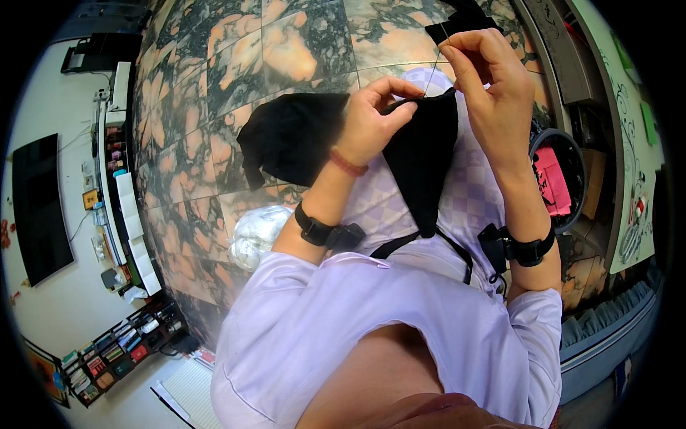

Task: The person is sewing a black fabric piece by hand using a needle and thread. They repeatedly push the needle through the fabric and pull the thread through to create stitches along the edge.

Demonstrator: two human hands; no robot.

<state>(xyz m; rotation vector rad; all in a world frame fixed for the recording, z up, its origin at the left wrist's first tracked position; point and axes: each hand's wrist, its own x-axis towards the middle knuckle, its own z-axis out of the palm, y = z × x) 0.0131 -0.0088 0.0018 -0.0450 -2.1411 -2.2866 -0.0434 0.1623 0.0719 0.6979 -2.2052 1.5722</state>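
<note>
My left hand [378, 120] pinches the top edge of a black triangular cloth [423, 155] between thumb and fingers. The cloth hangs over my lap, on lavender checked trousers [364, 206], and thin black straps [455, 252] run from its lower tip. From that top edge a thin dark thread [433, 72] rises taut to my right hand [493, 91], whose thumb and forefinger pinch it. Whether a needle is in those fingertips cannot be made out. The curled lower fingers of the right hand are close to the cloth's right corner.
A larger black cloth [295, 139] lies left of my knees, another black cloth [466, 19] beyond the right hand. A clear plastic bag [260, 236] is on the marble-patterned floor [241, 48]. At right stand a bin [576, 177] with pink contents and a table [632, 161] bearing scissors [629, 241].
</note>
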